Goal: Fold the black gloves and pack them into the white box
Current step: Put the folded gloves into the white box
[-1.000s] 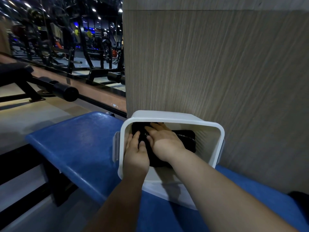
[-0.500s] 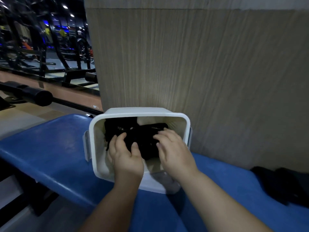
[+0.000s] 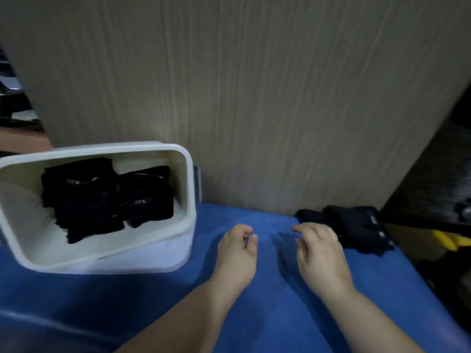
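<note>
Here, the white box (image 3: 102, 148) lies at about nine o'clock from the hands, on the blue padded bench (image 3: 267, 314). It is tipped so that its open mouth faces up and toward the camera, and its far rim is close to the wood-grain panel (image 3: 254, 98) behind. Inside it sit the folded black gloves (image 3: 102, 197), stacked in two dark bundles side by side, the left bundle reaching a little higher up the box than the right. Small white letters show on each bundle. They look like "TTS", though blur keeps the reading uncertain. A second lot, the loose black gloves (image 3: 356, 225), lies on the bench at about two o'clock from the hands, against the foot of the panel. It carries the same kind of small white lettering turned sideways, too blurred to read. The left hand (image 3: 237, 250) is over bare blue padding with its fingers loosely curled, thumb near the fingertips, and nothing in it. The right hand (image 3: 321, 253) is just beside it at three o'clock, fingers relaxed and slightly spread, empty too, with its fingertips near the edge of the loose gloves but apart from them. Beyond the bench end, at three o'clock, a yellow object (image 3: 449, 241) shows, too blurred to identify.
</note>
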Available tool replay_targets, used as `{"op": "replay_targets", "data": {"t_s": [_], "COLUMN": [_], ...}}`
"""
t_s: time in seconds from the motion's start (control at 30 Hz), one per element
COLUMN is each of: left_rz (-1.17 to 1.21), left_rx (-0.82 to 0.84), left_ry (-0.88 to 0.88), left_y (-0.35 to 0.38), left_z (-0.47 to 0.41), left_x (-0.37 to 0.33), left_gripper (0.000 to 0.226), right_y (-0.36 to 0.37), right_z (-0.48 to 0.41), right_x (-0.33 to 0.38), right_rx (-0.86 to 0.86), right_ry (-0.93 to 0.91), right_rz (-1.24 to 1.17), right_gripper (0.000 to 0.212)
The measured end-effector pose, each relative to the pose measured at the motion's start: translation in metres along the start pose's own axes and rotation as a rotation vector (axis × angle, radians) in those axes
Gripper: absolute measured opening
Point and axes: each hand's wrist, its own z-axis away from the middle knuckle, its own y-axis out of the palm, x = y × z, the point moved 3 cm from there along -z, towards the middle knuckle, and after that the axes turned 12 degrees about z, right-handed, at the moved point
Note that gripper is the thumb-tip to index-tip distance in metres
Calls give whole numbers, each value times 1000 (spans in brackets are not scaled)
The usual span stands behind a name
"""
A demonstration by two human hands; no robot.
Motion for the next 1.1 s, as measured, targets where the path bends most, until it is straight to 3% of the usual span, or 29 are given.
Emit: {"op": "replay_targets", "data": {"t_s": [0.2, 0.37, 0.57, 0.8, 1.1], "left_rz": [29, 40, -23, -312, 99], "left_rx": [145, 220, 268, 343, 294], "left_ry": [-27, -2, 13, -93, -297], "left_y": [67, 108, 160, 195, 202], "left_z": [4, 1, -16, -38, -38], "left_x": [-1, -20, -51, -71, -73], "left_gripper": [23, 24, 30, 47, 46], "right_y": [-24, -27, -17, -11, -17], "right_z": [-1, -8, -10, -12, -12], "right_x": [-68, -117, -131, -134, -134], "right_rx": [-99, -21, 143, 172, 125], "right_ry": [285, 429, 488, 484, 506], "right_rz": [5, 27, -39, -93, -99], "right_gripper": [31, 36, 41, 42, 37]}}
